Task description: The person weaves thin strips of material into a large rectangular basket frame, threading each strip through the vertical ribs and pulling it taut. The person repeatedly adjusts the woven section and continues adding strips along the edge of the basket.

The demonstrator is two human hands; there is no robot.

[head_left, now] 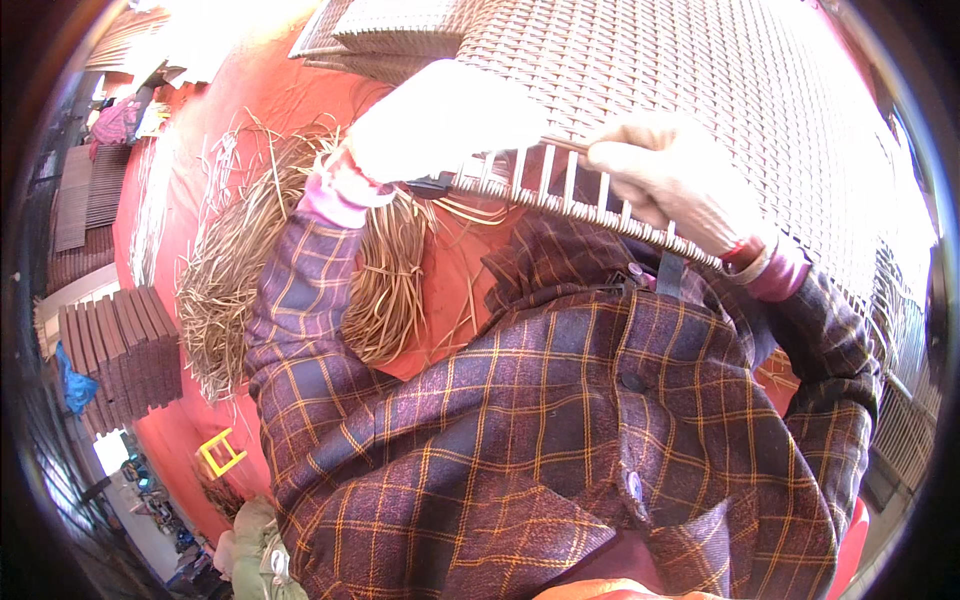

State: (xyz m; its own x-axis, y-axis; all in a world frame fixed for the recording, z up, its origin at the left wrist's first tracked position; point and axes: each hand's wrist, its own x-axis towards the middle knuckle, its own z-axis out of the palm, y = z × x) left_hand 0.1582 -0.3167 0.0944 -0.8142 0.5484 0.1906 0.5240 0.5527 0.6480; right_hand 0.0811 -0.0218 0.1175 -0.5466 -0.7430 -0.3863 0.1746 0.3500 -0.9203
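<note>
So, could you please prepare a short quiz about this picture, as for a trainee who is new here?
1. True or false: the right hand is at the edge of the woven piece where open gaps show between the rungs.

2. Choose one. The small frame lying at the lower left is:
a) blue
b) yellow
c) white

3. Which of the person's hands is nearer to the tied bundle of strands?

Key:
1. True.
2. b.
3. The left hand; the bundle hangs in view just below its wrist.
</note>
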